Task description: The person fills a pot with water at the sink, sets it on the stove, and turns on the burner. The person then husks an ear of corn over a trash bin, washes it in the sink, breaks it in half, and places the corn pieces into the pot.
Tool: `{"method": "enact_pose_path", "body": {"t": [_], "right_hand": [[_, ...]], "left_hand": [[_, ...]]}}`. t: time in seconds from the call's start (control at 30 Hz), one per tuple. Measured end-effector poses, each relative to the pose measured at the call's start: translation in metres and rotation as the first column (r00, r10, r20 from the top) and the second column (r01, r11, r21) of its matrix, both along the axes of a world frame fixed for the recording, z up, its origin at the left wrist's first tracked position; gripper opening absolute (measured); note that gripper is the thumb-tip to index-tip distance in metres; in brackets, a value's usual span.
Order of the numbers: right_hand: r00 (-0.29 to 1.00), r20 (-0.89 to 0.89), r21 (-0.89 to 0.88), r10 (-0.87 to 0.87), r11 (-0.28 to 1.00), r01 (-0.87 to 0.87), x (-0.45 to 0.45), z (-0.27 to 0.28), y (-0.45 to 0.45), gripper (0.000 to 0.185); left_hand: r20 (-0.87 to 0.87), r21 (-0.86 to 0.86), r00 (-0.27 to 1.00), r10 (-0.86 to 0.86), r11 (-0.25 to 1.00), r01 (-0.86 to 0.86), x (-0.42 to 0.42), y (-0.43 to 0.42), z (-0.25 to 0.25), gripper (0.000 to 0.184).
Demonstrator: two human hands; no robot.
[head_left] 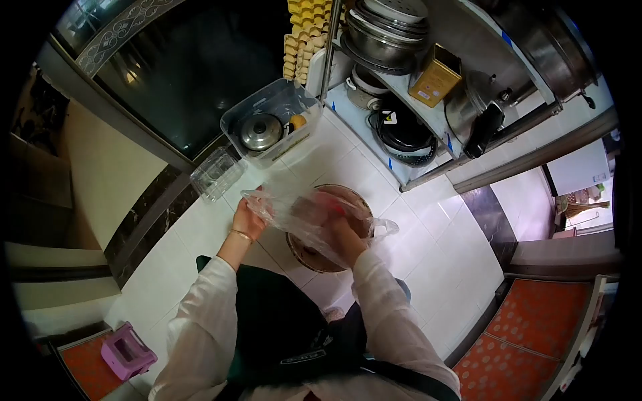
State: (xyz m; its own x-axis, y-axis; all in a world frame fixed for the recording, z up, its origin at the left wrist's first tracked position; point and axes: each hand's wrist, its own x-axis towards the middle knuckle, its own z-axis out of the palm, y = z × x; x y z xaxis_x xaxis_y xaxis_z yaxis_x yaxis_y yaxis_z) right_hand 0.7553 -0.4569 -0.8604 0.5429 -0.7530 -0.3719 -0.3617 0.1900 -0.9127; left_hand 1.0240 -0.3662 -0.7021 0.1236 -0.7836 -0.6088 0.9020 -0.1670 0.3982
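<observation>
A clear plastic bag (301, 224) is stretched between my hands above a round brown basin (291, 248) on the floor. My left hand (250, 219) is closed on the bag's left edge. My right hand (340, 230) reaches into the bag or behind its film, which blurs the fingers. Something pinkish-red (328, 202) shows at those fingertips through the plastic; its kind cannot be made out. The bag covers much of the basin's inside, and its loose end (384, 227) sticks out to the right.
Ahead stand a clear storage box (274, 157) holding a lidded pot (261, 131) and a clear plastic container (217, 175). A metal rack (428, 177) with pots and a gold tin (436, 75) is at the right. A purple stool (129, 352) sits lower left.
</observation>
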Motion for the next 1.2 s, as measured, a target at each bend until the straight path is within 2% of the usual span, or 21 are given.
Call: {"method": "enact_pose_path", "body": {"t": [0.07, 0.1, 0.13, 0.2, 0.27, 0.3, 0.37, 0.4, 0.47, 0.5, 0.57, 0.7, 0.8, 0.83, 0.9, 0.93, 0.97, 1.1, 1.13, 1.17, 1.2], "right_hand": [[0.926, -0.287, -0.315, 0.247, 0.888, -0.335, -0.008, 0.043, 0.005, 0.022], [0.885, -0.362, -0.385, 0.293, 0.818, -0.428, -0.013, 0.065, 0.010, 0.023], [0.850, -0.422, -0.451, 0.316, 0.740, -0.499, -0.017, 0.088, 0.016, 0.023], [0.822, -0.504, -0.588, 0.264, 0.593, -0.551, -0.025, 0.122, 0.034, 0.024], [0.843, -0.522, -0.730, 0.130, 0.442, -0.521, -0.031, 0.147, 0.057, 0.025], [0.856, -0.514, -0.782, 0.056, 0.380, -0.494, -0.034, 0.156, 0.067, 0.025], [0.845, -0.533, -0.803, -0.039, 0.338, -0.491, -0.043, 0.165, 0.088, 0.026], [0.828, -0.558, -0.788, -0.060, 0.351, -0.505, -0.049, 0.168, 0.097, 0.026], [0.687, -0.726, -0.586, 0.018, 0.507, -0.632, -0.061, 0.169, 0.107, 0.021], [0.519, -0.842, -0.329, 0.147, 0.622, -0.710, -0.070, 0.171, 0.116, 0.015], [0.520, -0.844, -0.276, 0.133, 0.724, -0.632, -0.082, 0.180, 0.127, 0.016], [0.556, -0.829, -0.257, -0.055, 0.921, -0.292, -0.097, 0.139, 0.142, 0.022], [0.555, -0.810, -0.417, -0.188, 0.851, -0.320, -0.143, 0.001, 0.111, 0.031], [0.686, -0.724, -0.460, -0.070, 0.791, -0.404, -0.169, -0.015, 0.091, 0.032], [0.780, -0.622, -0.511, 0.069, 0.719, -0.471, -0.175, -0.002, 0.056, 0.033], [0.978, -0.132, -0.006, -0.159, 0.987, 0.160, -0.156, 0.039, 0.046, 0.034], [0.762, 0.107, 0.707, -0.639, 0.588, 0.393, -0.144, 0.064, 0.037, 0.036], [0.918, -0.163, 0.625, -0.362, 0.682, 0.381, -0.153, 0.068, 0.018, 0.037], [0.919, -0.163, 0.624, -0.359, 0.684, 0.378, -0.158, 0.082, 0.019, 0.037], [0.963, -0.247, 0.572, -0.109, 0.786, 0.235, -0.166, 0.099, 0.019, 0.032], [0.930, -0.340, 0.530, 0.139, 0.845, 0.068, -0.169, 0.122, 0.021, 0.028]], "left_hand": [[-0.006, 0.007, 1.000, -0.001, 1.000, 0.001, 0.001, -0.001, 0.023, 0.045], [0.354, -0.090, 0.921, 0.161, 0.986, -0.138, -0.001, 0.003, 0.034, 0.045], [0.645, -0.231, 0.694, 0.322, 0.947, -0.224, -0.003, 0.007, 0.048, 0.045], [0.804, -0.421, 0.387, 0.451, 0.892, -0.163, -0.031, 0.011, 0.094, 0.041], [0.890, 0.062, -0.388, 0.240, 0.780, 0.623, -0.062, 0.021, 0.115, 0.038], [0.886, 0.058, -0.390, 0.249, 0.778, 0.626, -0.074, 0.016, 0.107, 0.038], [0.634, 0.501, -0.718, 0.286, 0.555, 0.664, -0.090, 0.011, 0.067, 0.037], [0.633, 0.500, -0.717, 0.291, 0.554, 0.666, -0.089, 0.011, 0.048, 0.037], [0.476, 0.832, -0.878, -0.052, 0.349, 0.431, -0.080, 0.017, 0.017, 0.043], [0.480, 0.834, -0.876, -0.048, 0.336, 0.439, -0.079, 0.027, 0.019, 0.043], [0.540, 0.839, -0.744, -0.394, 0.331, 0.433, -0.076, 0.048, 0.030, 0.050], [0.619, 0.748, -0.706, -0.344, 0.532, 0.396, -0.066, 0.083, -0.041, 0.053], [0.834, 0.505, -0.061, -0.548, 0.715, 0.484, -0.055, 0.060, -0.081, 0.056], [0.787, 0.393, 0.263, -0.559, 0.781, 0.485, -0.038, 0.048, -0.113, 0.058], [0.649, 0.291, 0.558, -0.517, 0.847, 0.445, -0.034, 0.021, -0.118, 0.061], [0.649, 0.206, 0.612, -0.453, 0.878, 0.431, -0.042, 0.004, -0.091, 0.057], [0.643, 0.119, 0.662, -0.385, 0.904, 0.410, -0.046, -0.012, -0.076, 0.054], [0.704, 0.269, 0.378, -0.601, 0.719, 0.641, -0.029, -0.037, -0.090, 0.046], [0.843, 0.329, 0.070, -0.534, 0.614, 0.718, -0.027, -0.028, -0.079, 0.045], [0.894, 0.417, -0.238, -0.380, 0.510, 0.753, -0.025, -0.020, -0.068, 0.044], [0.896, 0.413, -0.236, -0.375, 0.515, 0.751, -0.026, -0.006, -0.042, 0.044]]}}
